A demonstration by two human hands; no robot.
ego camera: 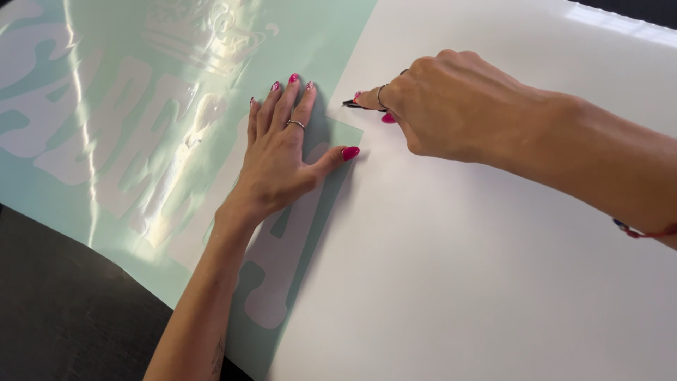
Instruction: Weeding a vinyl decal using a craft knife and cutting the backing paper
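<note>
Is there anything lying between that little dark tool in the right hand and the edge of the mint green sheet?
Nothing visible. The right hand holds the dark tool with its tip right at the edge of the mint green sheet. The left hand lies flat on the sheet just beside it.

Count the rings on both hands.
2 clearly show: one thin ring on a middle finger of the left hand, one ring on a finger of the right hand. Curled fingers there may hide more.
</note>
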